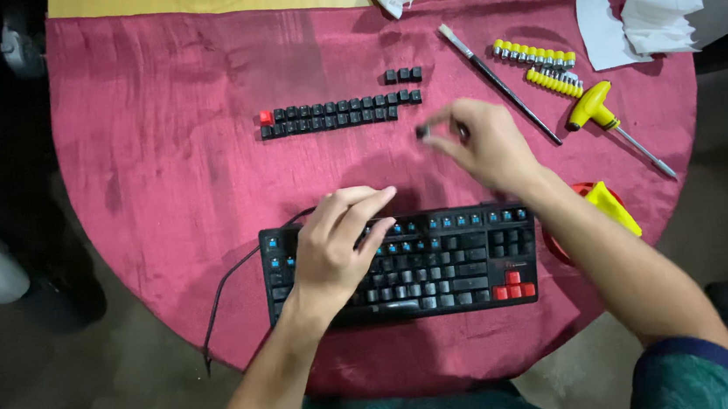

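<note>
A black keyboard with blue switches bared along its top rows lies on a red cloth. My left hand rests flat on its left half. My right hand is lifted above the cloth beyond the keyboard, its fingertips pinched on a small black keycap. Just past it, removed black keycaps lie in two neat rows with one red keycap at the left end. Three more keycaps sit above the rows.
A long thin brush lies right of the keycaps. Yellow-tipped driver bits and a yellow T-handle driver sit at the right. White tissues lie at the far right edge. A red-and-yellow object sits by my right forearm.
</note>
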